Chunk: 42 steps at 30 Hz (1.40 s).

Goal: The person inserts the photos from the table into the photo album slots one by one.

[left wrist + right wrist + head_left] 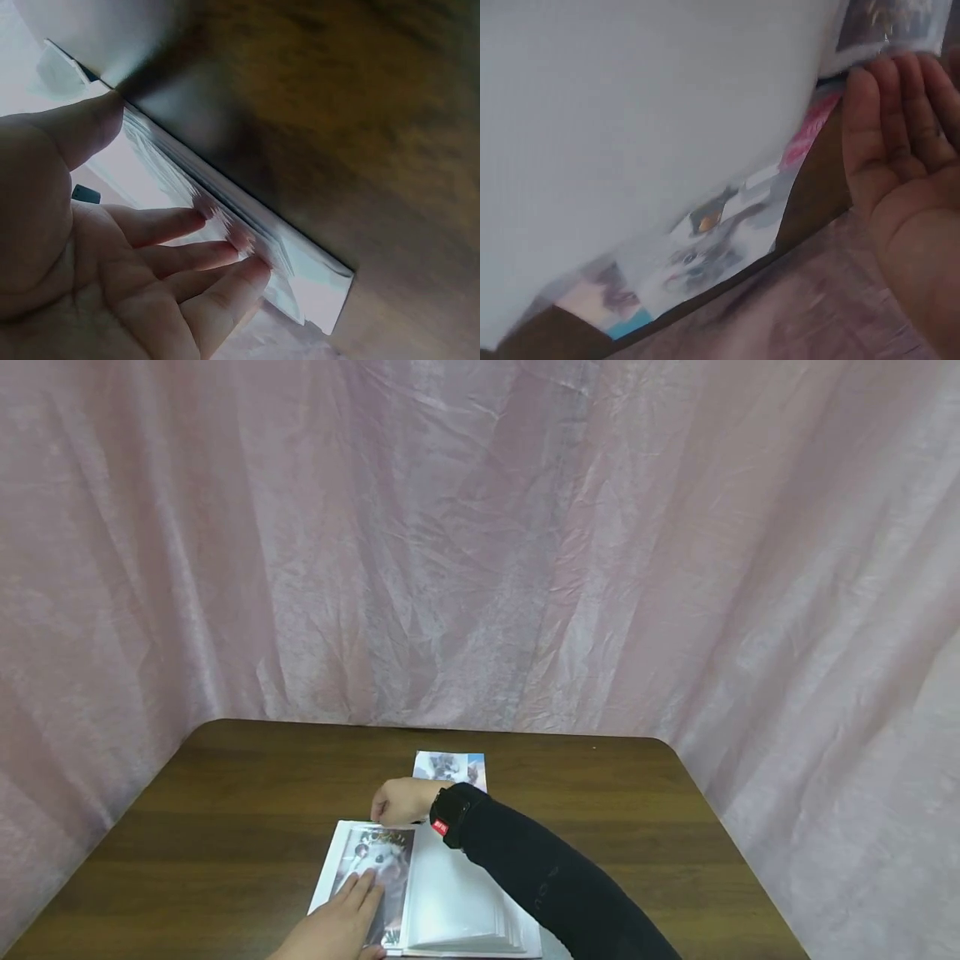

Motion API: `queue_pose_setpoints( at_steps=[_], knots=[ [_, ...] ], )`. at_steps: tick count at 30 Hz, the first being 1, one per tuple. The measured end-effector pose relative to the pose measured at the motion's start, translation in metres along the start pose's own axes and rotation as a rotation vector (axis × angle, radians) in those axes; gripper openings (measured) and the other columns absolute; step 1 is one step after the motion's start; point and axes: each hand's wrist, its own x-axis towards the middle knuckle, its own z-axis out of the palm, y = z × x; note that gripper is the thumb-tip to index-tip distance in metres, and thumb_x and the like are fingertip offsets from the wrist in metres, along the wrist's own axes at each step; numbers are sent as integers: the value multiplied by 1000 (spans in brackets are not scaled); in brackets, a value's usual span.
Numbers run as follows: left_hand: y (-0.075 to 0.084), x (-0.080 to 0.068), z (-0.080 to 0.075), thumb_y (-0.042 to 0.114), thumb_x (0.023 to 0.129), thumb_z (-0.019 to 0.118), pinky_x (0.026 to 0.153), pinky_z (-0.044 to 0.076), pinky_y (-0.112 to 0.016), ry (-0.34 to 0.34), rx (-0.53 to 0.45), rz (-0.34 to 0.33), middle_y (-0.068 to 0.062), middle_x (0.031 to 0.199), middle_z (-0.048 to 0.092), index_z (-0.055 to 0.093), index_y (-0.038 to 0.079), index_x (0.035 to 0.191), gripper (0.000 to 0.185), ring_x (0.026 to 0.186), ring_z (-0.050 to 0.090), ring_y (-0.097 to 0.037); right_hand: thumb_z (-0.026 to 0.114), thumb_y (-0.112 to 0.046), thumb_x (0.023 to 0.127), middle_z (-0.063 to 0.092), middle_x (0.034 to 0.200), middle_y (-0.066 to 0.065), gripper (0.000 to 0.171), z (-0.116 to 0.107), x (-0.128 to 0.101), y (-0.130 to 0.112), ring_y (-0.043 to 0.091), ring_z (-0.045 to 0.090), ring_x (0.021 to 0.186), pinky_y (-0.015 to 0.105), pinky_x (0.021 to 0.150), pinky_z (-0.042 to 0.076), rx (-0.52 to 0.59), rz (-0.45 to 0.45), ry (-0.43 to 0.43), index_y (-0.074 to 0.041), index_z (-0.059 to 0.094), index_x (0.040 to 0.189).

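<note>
Pink drapes back a brown table (225, 793): left hand (337, 922) presses flat on the open album (450, 902); right hand (401, 802), fingers straight, touches its far edge; loose photos (450, 767) wait beyond, unfiled.

The right arm wears a long black sleeve (540, 877) of smooth, close-fitting cloth that runs down to the wrist. At that wrist sits a black band (448, 817) carrying a small red tag with white marking, too small to read. The right hand (401, 802) is bare beyond the band, and the left hand (337, 927) is bare too, with no sleeve, ring or band showing on it.
</note>
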Motion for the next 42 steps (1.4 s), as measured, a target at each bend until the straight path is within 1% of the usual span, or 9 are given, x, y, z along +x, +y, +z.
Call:
queue_pose_setpoints(
  at_steps=[5, 8, 12, 18, 21, 25, 31, 36, 42],
  knots=[
    [2, -2, -1, 50, 86, 70, 96, 47, -60, -3, -15, 16, -37, 138, 48, 54, -17, 129, 82, 125, 47, -56, 63, -14, 93, 72, 104, -2, 19, -20, -7, 24, 8, 65, 86, 22, 79, 51, 16, 125, 113, -12, 74, 108],
    [3, -3, -2, 52, 87, 68, 96, 46, -61, -17, -33, 8, -37, 140, 47, 53, -17, 131, 83, 127, 46, -56, 63, -16, 93, 70, 118, 4, 22, -29, -10, 43, 16, 66, 100, 29, 89, 51, 8, 227, 189, -10, 72, 112],
    [4, -4, -4, 53, 87, 68, 97, 46, -61, -25, -40, -4, -36, 141, 46, 52, -16, 132, 84, 128, 45, -56, 63, -18, 94, 67, 127, 8, 29, -34, -12, 64, 23, 60, 119, 34, 100, 47, -4, 327, 252, -7, 69, 121],
    [4, -4, -4, 55, 87, 66, 98, 45, -61, -41, -44, -16, -36, 143, 45, 51, -16, 133, 85, 129, 44, -55, 68, -21, 94, 58, 133, 14, 46, -34, -14, 76, 30, 50, 129, 43, 103, 45, 77, 436, 286, -6, 59, 137],
    [4, -4, -4, 55, 88, 66, 99, 45, -61, -43, -39, -16, -35, 143, 46, 52, -15, 133, 85, 130, 44, -54, 70, -23, 93, 53, 137, 18, 52, -33, -18, 76, 37, 46, 131, 50, 102, 45, 125, 467, 293, -8, 55, 140],
    [4, -3, -3, 53, 87, 67, 99, 45, -60, -40, -32, -18, -35, 142, 46, 52, -15, 134, 84, 130, 44, -54, 69, -26, 94, 50, 140, 20, 56, -32, -24, 75, 41, 42, 134, 54, 105, 42, 124, 479, 290, -10, 50, 144],
    [5, -3, -4, 52, 87, 68, 100, 45, -59, -40, -20, -25, -34, 142, 47, 52, -15, 133, 82, 130, 45, -52, 68, -31, 94, 54, 142, 18, 62, -25, -18, 89, 43, 42, 135, 58, 104, 42, 106, 507, 228, -12, 45, 148],
    [5, -3, -4, 53, 87, 68, 99, 46, -58, -39, -12, -24, -33, 142, 47, 52, -14, 134, 83, 130, 45, -51, 75, -31, 89, 54, 142, 18, 68, -22, -14, 97, 43, 45, 132, 57, 103, 42, 87, 529, 214, -12, 46, 147],
    [5, -3, -3, 50, 87, 69, 99, 46, -58, -20, -3, -18, -33, 142, 48, 53, -14, 133, 81, 129, 46, -51, 75, -30, 89, 51, 145, 17, 67, -22, -15, 100, 42, 42, 134, 57, 104, 41, 123, 527, 226, -10, 48, 146]
  ],
)
